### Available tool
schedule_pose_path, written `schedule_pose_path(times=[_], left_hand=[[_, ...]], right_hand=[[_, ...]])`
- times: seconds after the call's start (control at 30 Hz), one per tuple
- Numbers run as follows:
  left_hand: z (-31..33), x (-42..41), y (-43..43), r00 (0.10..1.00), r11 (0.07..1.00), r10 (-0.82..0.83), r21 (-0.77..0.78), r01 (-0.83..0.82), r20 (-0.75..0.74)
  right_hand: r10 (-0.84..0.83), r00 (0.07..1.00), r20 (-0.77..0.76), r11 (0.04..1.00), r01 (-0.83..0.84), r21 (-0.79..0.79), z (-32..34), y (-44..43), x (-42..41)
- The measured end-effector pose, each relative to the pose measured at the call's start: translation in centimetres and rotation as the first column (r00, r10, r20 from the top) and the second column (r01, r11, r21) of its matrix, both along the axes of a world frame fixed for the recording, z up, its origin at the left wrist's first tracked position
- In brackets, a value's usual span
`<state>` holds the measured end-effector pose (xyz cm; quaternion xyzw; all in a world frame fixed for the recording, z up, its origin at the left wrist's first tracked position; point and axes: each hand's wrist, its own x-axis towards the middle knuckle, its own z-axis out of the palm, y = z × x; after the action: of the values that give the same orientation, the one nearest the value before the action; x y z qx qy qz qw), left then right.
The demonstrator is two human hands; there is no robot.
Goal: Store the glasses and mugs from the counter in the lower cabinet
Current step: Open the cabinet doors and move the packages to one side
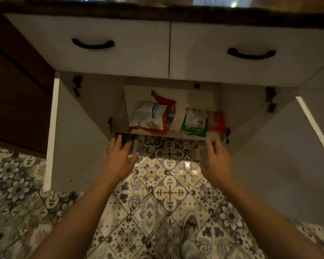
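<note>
Your left hand (118, 157) and right hand (216, 161) are both empty, fingers spread and loose. They are held over the tiled floor (168, 191), just short of the lower cabinet (137, 92). Its left door (79, 139) stands wide at 9 o'clock and its right door (269, 156) at 3 o'clock.

None of the glasses and mugs are in there yet. They would be up on the counter (157, 10) at 12 o'clock, where only blurred glints show, so I cannot tell them apart.

Judge the shelf before you fetch anything. A red-and-white packet (150, 116) lies near its middle, with a green packet (195, 120) and an orange packet (216, 120) toward 2 o'clock. The bare patch behind them looks the likeliest spot. I would slide the packets aside first, then bring each piece down upright, minding the drawers (94, 43) overhead.
</note>
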<state>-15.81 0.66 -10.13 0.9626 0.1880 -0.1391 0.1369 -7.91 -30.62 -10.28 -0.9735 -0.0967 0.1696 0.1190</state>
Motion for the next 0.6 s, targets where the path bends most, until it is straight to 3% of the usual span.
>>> schedule_pose_path(times=[0.3,0.6], left_hand=[[-4.2,0.6,1.0,0.995,0.99,0.087,-0.106,-0.092,-0.046],[-10.7,6.3,7.1,0.977,0.944,0.211,-0.257,-0.208,-0.017]], right_hand=[[0.125,0.981,-0.15,0.992,-0.126,0.003,-3.2,5.4,4.3],[0.012,0.961,-0.275,0.997,-0.031,-0.067,-10.6,12.7,8.5]])
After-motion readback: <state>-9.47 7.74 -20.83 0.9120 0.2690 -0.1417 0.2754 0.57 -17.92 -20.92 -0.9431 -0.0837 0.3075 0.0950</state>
